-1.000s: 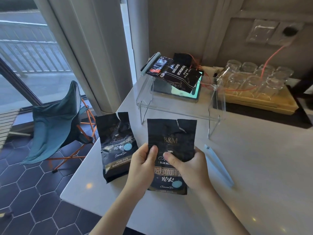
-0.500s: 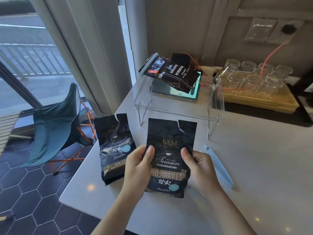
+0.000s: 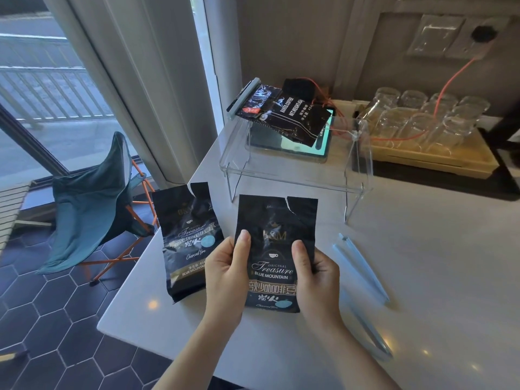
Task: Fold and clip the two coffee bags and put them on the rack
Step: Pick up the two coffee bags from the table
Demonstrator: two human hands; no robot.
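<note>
I hold a black coffee bag [image 3: 274, 220] by its two sides, its torn top pointing away from me. My left hand [image 3: 228, 273] grips its left edge and my right hand [image 3: 316, 273] its right edge, thumbs on the front. A second black coffee bag [image 3: 185, 235] lies flat on the white table to its left, top also torn. A clear acrylic rack [image 3: 292, 175] stands behind them. Two pale blue sealing clips lie to the right: one clip [image 3: 360, 267] near my right hand, the other clip [image 3: 368, 332] closer to me.
Another clipped black coffee bag [image 3: 287, 114] rests on top of the rack, with a tablet [image 3: 323, 149] beneath. A wooden tray of several upturned glasses [image 3: 427, 119] stands at the back right. The table edge [image 3: 121, 313] drops off at the left, above a teal folding chair [image 3: 92, 204].
Both hands have slid up along the sides of the bag, thumbs now near the logo. The bag has stayed in about the same place.
</note>
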